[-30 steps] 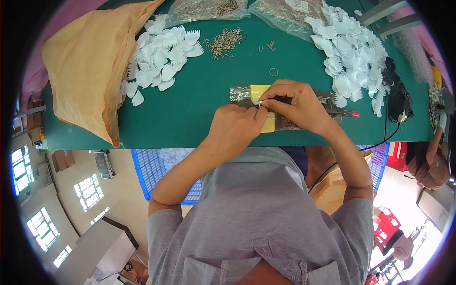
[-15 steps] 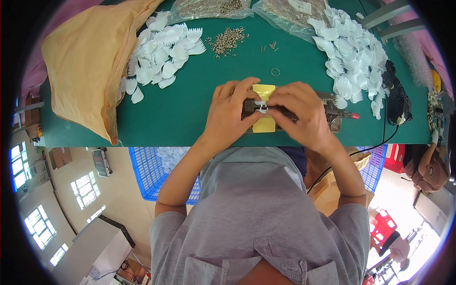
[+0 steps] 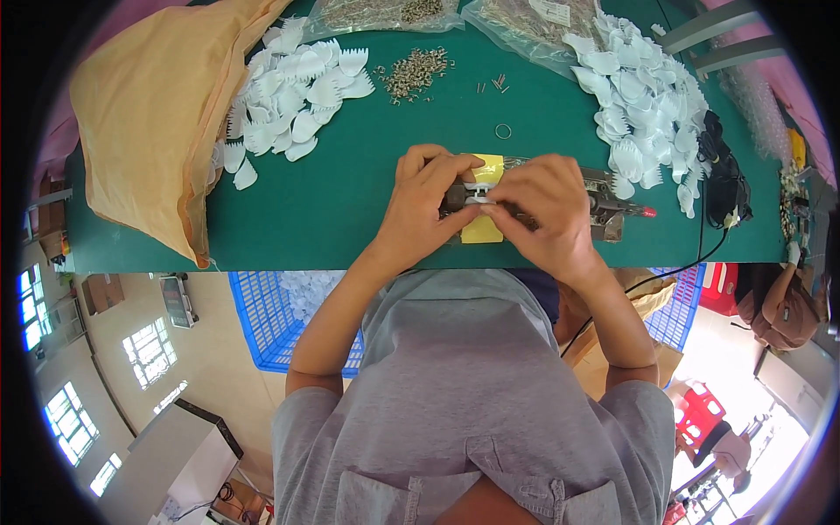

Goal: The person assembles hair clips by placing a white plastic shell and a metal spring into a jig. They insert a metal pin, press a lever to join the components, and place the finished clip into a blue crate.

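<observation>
Near the front edge of the surface (image 3: 341, 223), the left hand (image 3: 418, 199) and right hand (image 3: 553, 210) seemingly pinch a small white piece (image 3: 478, 199).

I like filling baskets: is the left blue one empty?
Not empty: white things show inside the blue basket. Full? Can't tell: the table hides part.

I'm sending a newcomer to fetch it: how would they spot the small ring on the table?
On the green table, find the person's right hand. Just beyond it, toward the small loose pins, lies the ring: thin, round, open in the middle, unlike those straight pins.
</observation>
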`<action>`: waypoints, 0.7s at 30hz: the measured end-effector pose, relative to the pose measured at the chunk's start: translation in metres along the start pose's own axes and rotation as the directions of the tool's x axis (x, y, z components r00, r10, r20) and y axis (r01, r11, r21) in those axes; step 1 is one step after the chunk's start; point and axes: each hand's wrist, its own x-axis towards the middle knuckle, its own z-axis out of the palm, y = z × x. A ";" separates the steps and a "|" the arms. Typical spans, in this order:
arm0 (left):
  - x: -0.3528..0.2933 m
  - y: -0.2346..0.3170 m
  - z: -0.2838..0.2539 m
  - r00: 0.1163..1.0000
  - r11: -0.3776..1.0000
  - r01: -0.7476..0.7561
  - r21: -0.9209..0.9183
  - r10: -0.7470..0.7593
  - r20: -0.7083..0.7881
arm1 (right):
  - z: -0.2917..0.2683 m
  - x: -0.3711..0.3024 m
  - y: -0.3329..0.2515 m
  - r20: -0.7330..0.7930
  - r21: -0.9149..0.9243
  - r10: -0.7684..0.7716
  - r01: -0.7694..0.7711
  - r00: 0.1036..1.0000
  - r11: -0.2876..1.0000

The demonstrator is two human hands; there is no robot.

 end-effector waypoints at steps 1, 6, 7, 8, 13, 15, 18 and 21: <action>0.000 -0.001 0.002 1.000 0.999 0.017 -0.030 -0.018 -0.013 | -0.003 0.003 -0.001 0.002 0.059 0.104 -0.104 0.995 0.993; 0.001 0.000 0.002 0.998 0.994 0.055 -0.097 -0.057 -0.019 | 0.001 0.008 0.010 0.133 0.062 0.179 -0.189 0.975 0.980; 0.002 0.001 0.002 0.998 0.993 0.060 -0.106 -0.063 -0.019 | 0.001 0.009 0.011 0.140 0.061 0.171 -0.181 0.975 0.982; 0.002 0.001 0.002 0.998 0.991 0.065 -0.116 -0.068 -0.020 | 0.000 0.010 0.011 0.146 0.060 0.162 -0.172 0.976 0.983; -0.004 -0.009 0.007 0.999 0.991 0.019 -0.130 -0.025 -0.045 | -0.018 0.044 0.048 0.106 0.137 0.398 -0.410 0.911 0.902; -0.003 -0.008 0.005 0.999 0.992 0.002 -0.129 -0.008 -0.050 | -0.020 0.066 0.096 0.105 -0.022 0.344 -0.343 0.933 0.939; -0.004 -0.007 0.007 0.998 0.993 -0.010 -0.120 0.003 -0.055 | -0.008 0.082 0.130 0.313 -0.051 0.246 -0.242 0.917 0.969; -0.004 -0.008 0.007 0.998 0.993 -0.021 -0.120 0.014 -0.061 | -0.003 0.095 0.136 0.434 -0.059 0.224 -0.221 0.873 0.973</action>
